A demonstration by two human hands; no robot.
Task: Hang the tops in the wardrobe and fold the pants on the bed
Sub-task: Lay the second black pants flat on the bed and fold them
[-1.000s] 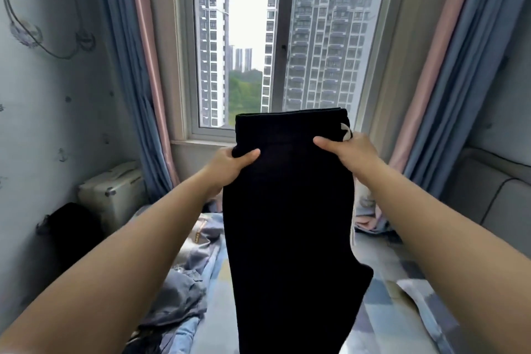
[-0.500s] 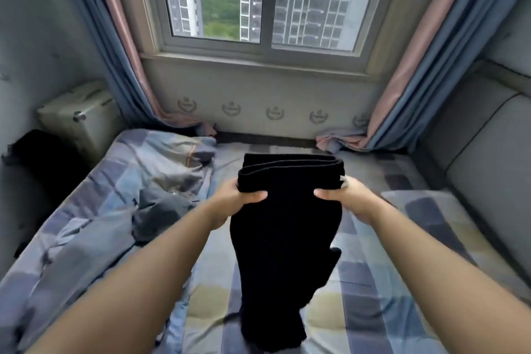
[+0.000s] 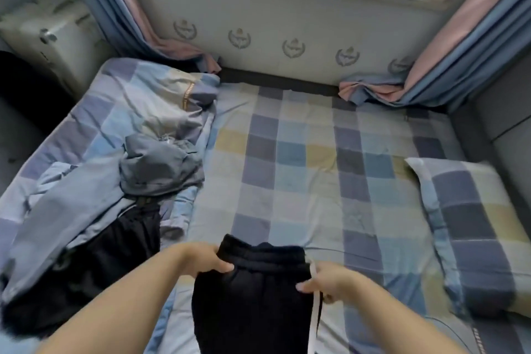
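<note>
Both bare forearms reached forward from the lower edge of the view and converged toward the centre. The left hand [image 3: 205, 260] gripped the pants [image 3: 253, 296] at the left end of the waistband, thumb on top. The right hand [image 3: 330, 282] pinched the right end, its fingers [image 3: 306, 286] curled inward. The two hands were level with each other and held apart.

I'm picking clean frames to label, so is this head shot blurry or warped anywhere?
Head view: the pillow at right is smeared by motion blur; the black pants show no fabric detail, both hands' edges are soft; wide-angle bending curves the curtains; soft, even daylight, no glare.
</note>
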